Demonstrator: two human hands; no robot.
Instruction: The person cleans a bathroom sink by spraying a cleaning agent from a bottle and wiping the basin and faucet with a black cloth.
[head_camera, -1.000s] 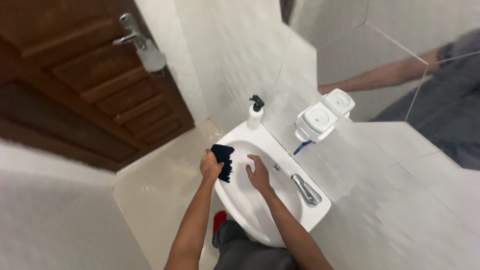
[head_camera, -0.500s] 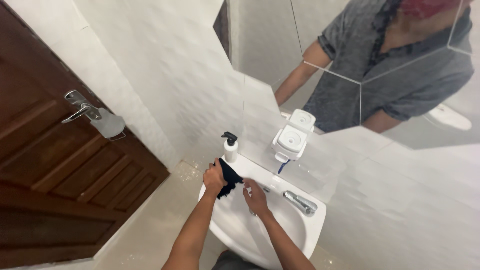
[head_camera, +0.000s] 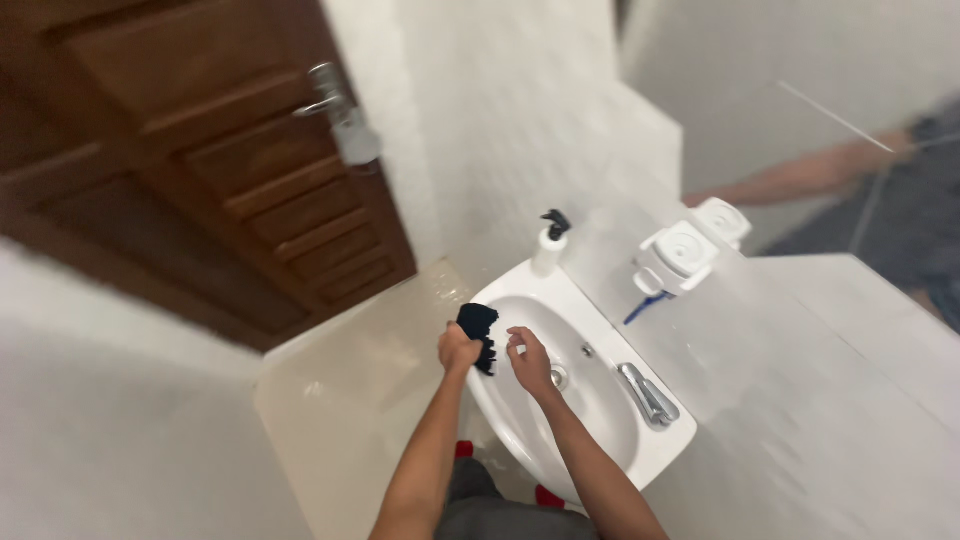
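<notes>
A dark cloth (head_camera: 478, 326) sits bunched in the closed fingers of the left hand (head_camera: 458, 350), held at the near rim of a white washbasin (head_camera: 600, 440). The right hand (head_camera: 530, 362) hovers just beside it over the bowl, fingers loosely curled and apparently holding nothing, though motion blur leaves that uncertain. Past the right fingertips lie the drain (head_camera: 559, 376) and a chrome tap (head_camera: 647, 394), with open bowl between. A pump bottle (head_camera: 549, 243) stands at the basin's far corner; a white wall-mounted holder (head_camera: 678, 259) hangs beyond. Cream floor tiles (head_camera: 345, 385) and a brown wooden door (head_camera: 200, 170) lie off the left hand's side.
</notes>
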